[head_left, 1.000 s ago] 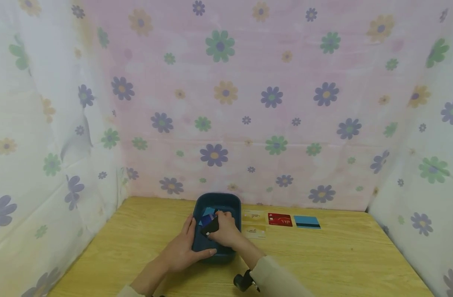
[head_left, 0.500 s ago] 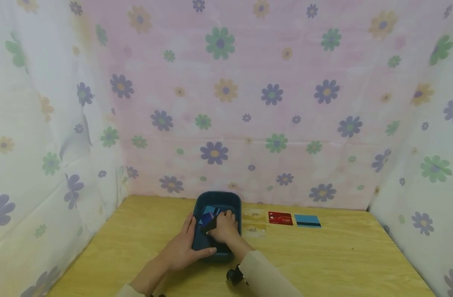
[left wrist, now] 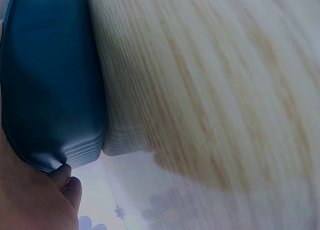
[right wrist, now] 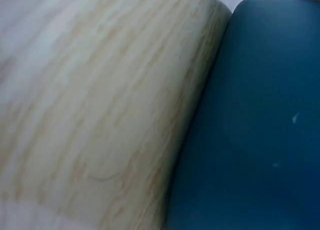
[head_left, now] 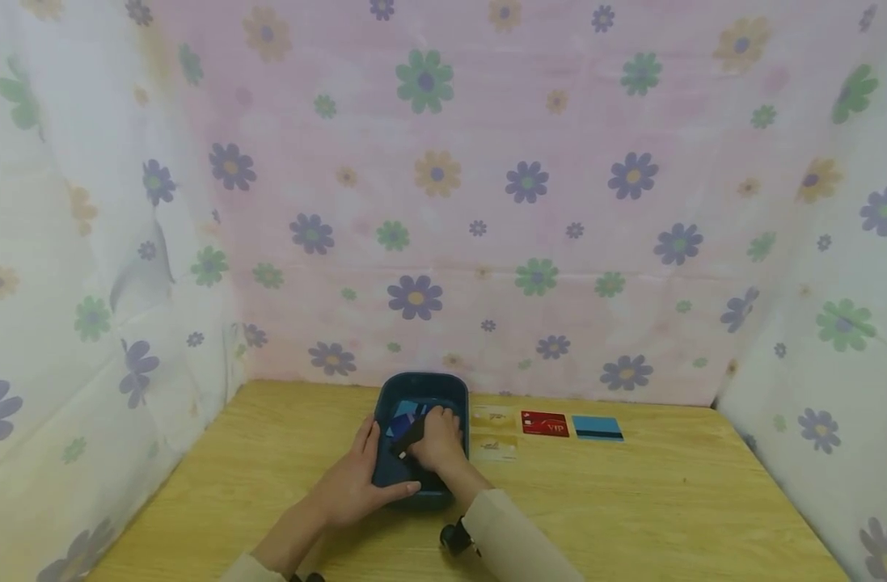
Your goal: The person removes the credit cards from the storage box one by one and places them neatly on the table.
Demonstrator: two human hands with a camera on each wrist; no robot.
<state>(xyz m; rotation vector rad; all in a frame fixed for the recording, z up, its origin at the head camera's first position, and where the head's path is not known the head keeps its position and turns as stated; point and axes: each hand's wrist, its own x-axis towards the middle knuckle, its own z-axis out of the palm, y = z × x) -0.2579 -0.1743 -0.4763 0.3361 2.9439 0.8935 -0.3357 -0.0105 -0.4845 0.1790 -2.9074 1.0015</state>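
A dark teal plastic box (head_left: 432, 377) stands at the back middle of the table. My left hand (head_left: 344, 482) holds its near left corner, fingers along the left side and thumb over the near rim; two fingertips (left wrist: 61, 177) touch the rim in the left wrist view. Inside the box, my right hand (head_left: 441, 440) pinches a black card (head_left: 410, 437) with a small white mark. Blue cards (head_left: 407, 420) lie loosely overlapped beyond it, partly hidden by the hand. The right wrist view shows the box's outer wall (right wrist: 250, 120), with the fingers' grip out of sight.
Right of the box lie two pale gold cards (head_left: 494, 415), one nearer than the other. A red VIP card (head_left: 545, 423) and a light blue card with a dark stripe (head_left: 598, 428) continue the row. Flowered cloth (head_left: 487, 202) encloses the wooden table (head_left: 632, 509).
My right hand has gone a little deeper into the box with the black card, and its forearm has swung slightly left. The left hand keeps its place on the box.
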